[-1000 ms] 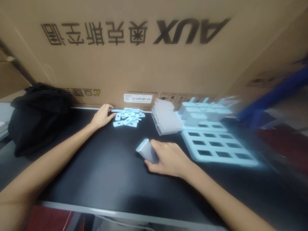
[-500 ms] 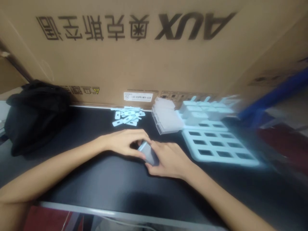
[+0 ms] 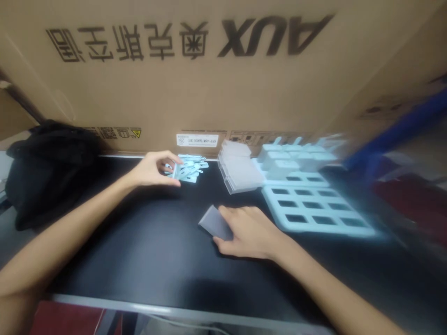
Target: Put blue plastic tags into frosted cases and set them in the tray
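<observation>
My right hand [image 3: 244, 232] is closed around a translucent grey mould cup [image 3: 217, 222], held tilted above the black table, its end pointing left. My left hand [image 3: 157, 170], fingers curled, pinches a small light-blue lid [image 3: 176, 170] between thumb and fingertips. Just behind that lid lies a loose pile of light-blue flat slotted pieces [image 3: 192, 168]. To the right of the pile, several empty-looking translucent cups [image 3: 240, 172] lie together on their sides.
A light-blue tray [image 3: 301, 225] with rectangular openings lies at the right. Capped cups [image 3: 286, 160] with upright handles stand at its back. A large cardboard box [image 3: 209, 97] walls off the rear. A black cloth bag [image 3: 52, 167] sits at the left of the black table [image 3: 146, 260].
My left hand has drawn away from the cup, up and left to the pile, carrying the light-blue lid. My right hand has stayed nearly still with the cup, whose end is now uncovered.
</observation>
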The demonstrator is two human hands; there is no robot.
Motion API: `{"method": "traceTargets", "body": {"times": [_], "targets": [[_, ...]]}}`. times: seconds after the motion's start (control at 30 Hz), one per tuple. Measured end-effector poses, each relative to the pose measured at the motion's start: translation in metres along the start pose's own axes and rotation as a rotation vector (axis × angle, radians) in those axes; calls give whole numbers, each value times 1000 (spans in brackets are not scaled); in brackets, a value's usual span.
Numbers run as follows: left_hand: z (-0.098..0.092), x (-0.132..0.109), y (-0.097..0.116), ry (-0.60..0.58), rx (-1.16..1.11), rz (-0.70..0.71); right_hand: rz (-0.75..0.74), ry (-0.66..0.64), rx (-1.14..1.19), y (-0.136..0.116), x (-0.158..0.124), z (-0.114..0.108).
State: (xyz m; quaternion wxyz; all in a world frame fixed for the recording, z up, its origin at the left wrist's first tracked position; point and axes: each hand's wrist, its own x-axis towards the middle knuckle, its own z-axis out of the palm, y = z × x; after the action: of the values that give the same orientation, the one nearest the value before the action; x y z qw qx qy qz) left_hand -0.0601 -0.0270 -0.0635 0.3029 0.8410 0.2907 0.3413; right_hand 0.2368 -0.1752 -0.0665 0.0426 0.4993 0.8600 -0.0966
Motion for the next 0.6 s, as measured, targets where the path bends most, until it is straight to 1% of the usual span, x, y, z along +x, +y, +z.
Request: {"method": "traceTargets", "body": {"times": [0.03, 0.07, 0.1, 0.13, 0.17, 0.23, 0.33, 0.47, 0.53, 0.6], "targets": [[-6, 0, -12, 101, 39, -19, -6, 3, 6, 0, 0, 0], [-10, 0, -24, 170, 91, -37, -10, 8, 7, -1, 0, 1], [-13, -1, -34, 214, 154, -58, -13, 12, 8, -2, 0, 1], [-14, -2, -44, 226, 218, -82, -16, 16, 10, -3, 0, 1], [-14, -3, -51, 210, 279, -105, -16, 20, 13, -3, 0, 1], [-12, -5, -61, 127, 371, -128, -17, 23, 23, -4, 0, 1], [-9, -7, -66, 10, 448, -101, -14, 22, 36, -5, 0, 3], [-10, -9, -63, -1, 498, -27, -15, 44, 100, -1, -3, 1], [-12, -13, -59, -2, 501, -11, -26, 108, 155, 7, -9, -4], [-12, -19, -54, -17, 493, -20, -26, 221, 175, 22, -16, -15]]}}
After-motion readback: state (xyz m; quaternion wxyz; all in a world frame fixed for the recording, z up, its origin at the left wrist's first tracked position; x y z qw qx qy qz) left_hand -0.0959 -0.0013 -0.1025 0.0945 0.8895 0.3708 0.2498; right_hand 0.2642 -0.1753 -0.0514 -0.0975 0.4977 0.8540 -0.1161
